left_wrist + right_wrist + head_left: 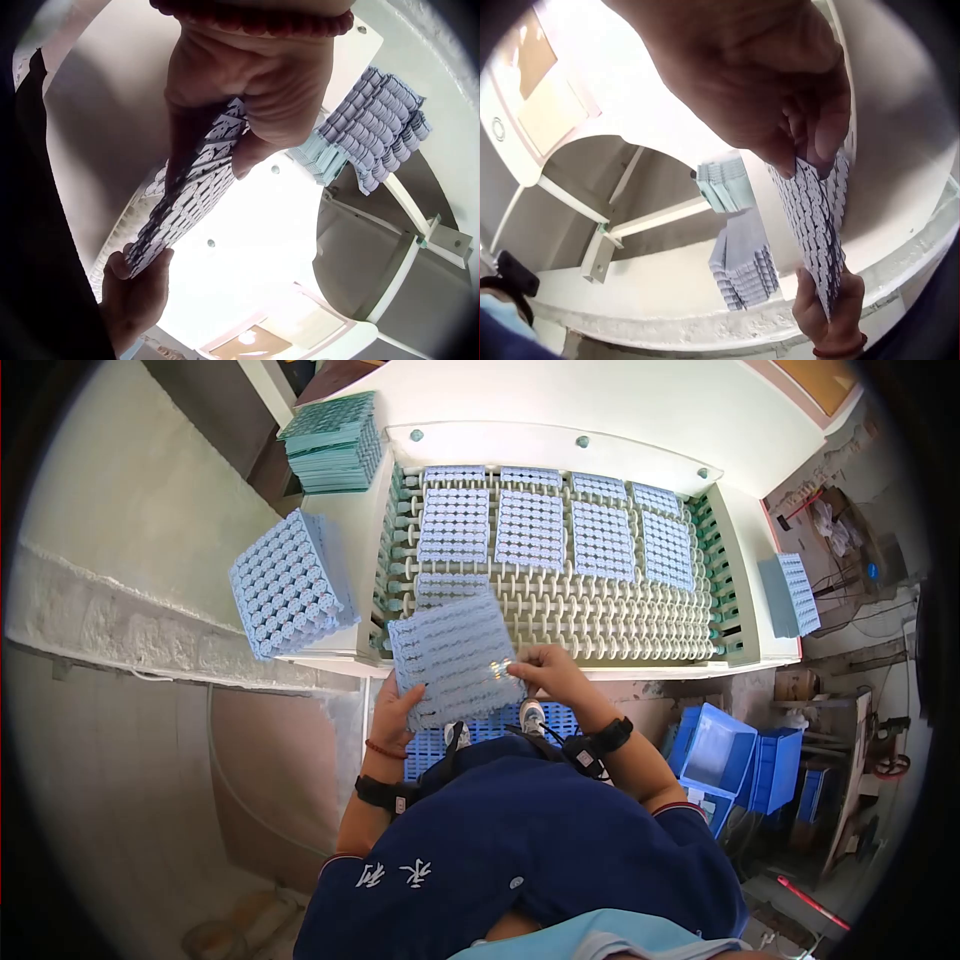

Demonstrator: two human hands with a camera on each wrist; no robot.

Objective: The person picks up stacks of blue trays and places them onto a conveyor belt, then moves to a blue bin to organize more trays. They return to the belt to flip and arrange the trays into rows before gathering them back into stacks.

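A light blue perforated panel (455, 650), patterned with rows of small round pieces, is held up in front of the body over the machine's near edge. My left hand (393, 712) grips its lower left edge, thumb on the upper face. At the right edge, my right hand (553, 672) pinches the panel between thumb and fingers. The left wrist view shows the panel (199, 187) edge-on, running from the left hand (251, 90) to the right hand (139, 300). Behind it, another blue panel (450, 586) lies partly hidden on the conveyor rollers (610, 622).
Several similar panels (530, 528) lie in rows on the conveyor. On its left ledge stand a stack of blue panels (285, 585) and a stack of green boards (335, 445). More panels (797, 595) stand at the right. Blue bins (715, 750) sit low on the right.
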